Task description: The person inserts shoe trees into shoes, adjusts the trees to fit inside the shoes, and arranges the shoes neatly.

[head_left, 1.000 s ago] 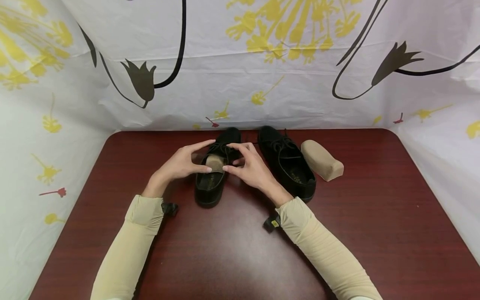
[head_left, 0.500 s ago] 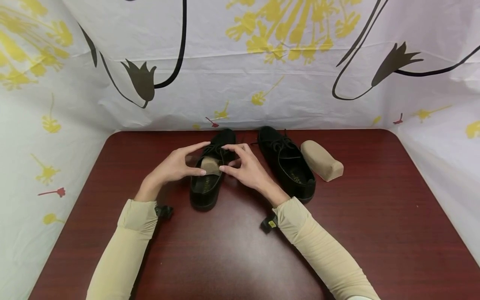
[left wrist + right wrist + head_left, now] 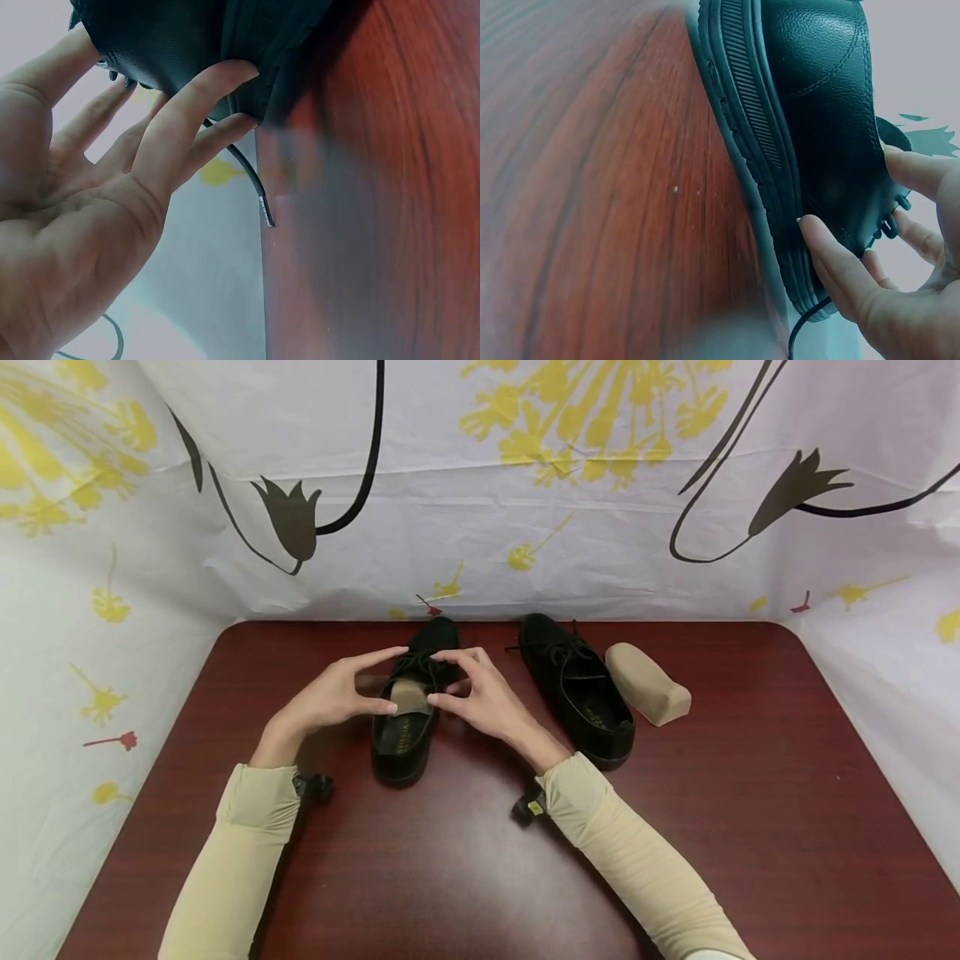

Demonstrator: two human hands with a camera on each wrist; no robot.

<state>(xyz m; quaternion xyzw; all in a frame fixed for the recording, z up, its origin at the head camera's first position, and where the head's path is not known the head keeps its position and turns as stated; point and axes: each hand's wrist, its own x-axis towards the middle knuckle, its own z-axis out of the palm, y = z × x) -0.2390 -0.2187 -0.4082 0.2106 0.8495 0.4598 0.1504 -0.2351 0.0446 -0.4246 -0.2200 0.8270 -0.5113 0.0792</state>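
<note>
A black lace-up shoe [image 3: 399, 745] stands left of centre at the back of the table, toe away from me. Inside its opening, towards the toe, sits a beige shoe insert [image 3: 410, 695]. My left hand [image 3: 330, 693] grips the shoe from the left, thumb at the opening's edge. From the right, my right hand [image 3: 483, 697] holds it likewise, thumb by the rim. In the left wrist view, fingers [image 3: 180, 120] press the shoe's dark side [image 3: 165, 37]. The right wrist view shows the ribbed sole edge [image 3: 742, 82] and a fingertip [image 3: 817, 232] against the side.
A second black shoe [image 3: 592, 722], laces tied, stands to the right. Beside it lies another beige insert [image 3: 648, 685]. The reddish wooden table [image 3: 465, 860] meets a patterned white cloth [image 3: 420, 510] behind and at the sides. A loose lace [image 3: 251, 176] hangs off the held shoe.
Both hands have shifted left and slightly towards me with the held shoe, widening the gap to the second shoe. The second shoe and the loose insert have stayed put.
</note>
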